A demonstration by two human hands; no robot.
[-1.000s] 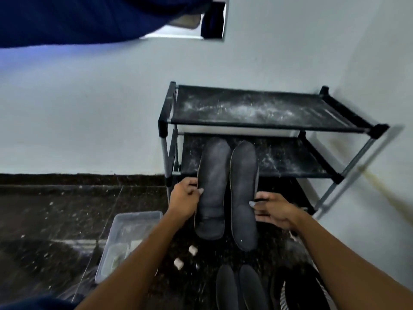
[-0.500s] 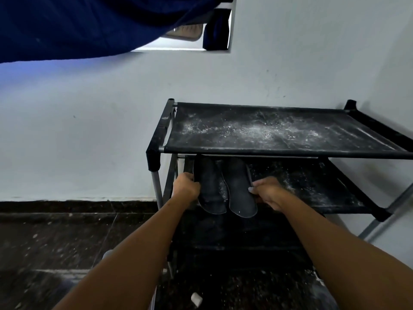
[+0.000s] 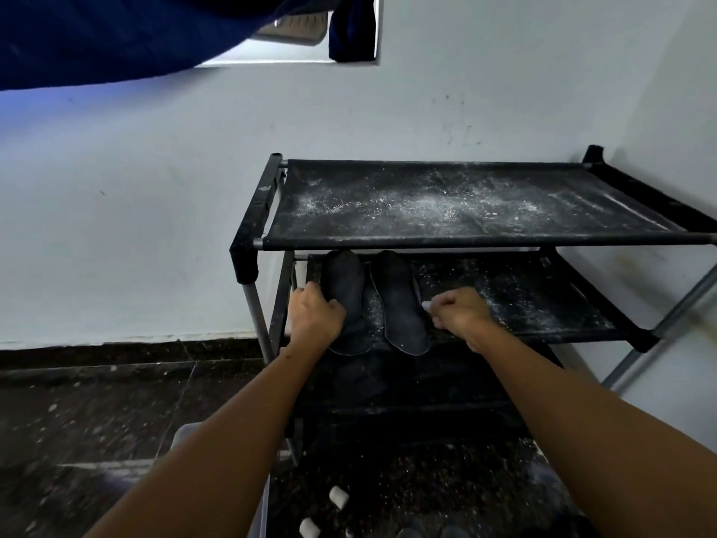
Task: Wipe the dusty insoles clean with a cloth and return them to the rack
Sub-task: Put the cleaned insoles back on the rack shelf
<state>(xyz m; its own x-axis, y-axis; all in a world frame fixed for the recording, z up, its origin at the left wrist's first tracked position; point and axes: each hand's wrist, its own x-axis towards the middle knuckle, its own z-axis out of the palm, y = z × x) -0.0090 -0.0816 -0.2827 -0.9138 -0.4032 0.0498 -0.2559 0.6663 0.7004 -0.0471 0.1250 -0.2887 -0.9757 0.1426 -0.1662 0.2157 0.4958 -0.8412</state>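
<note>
Here, rack middle shelf carries two insoles, long axes running front-to-back, heels overhanging. Left hand grips left insole; right hand curled, holding nothing.

Two dark grey foam insoles lie side by side on the dusty middle shelf of a black fabric-and-metal rack. The left hand grips the left insole. The right hand, fingers curled, rests just beside the right insole.
</note>
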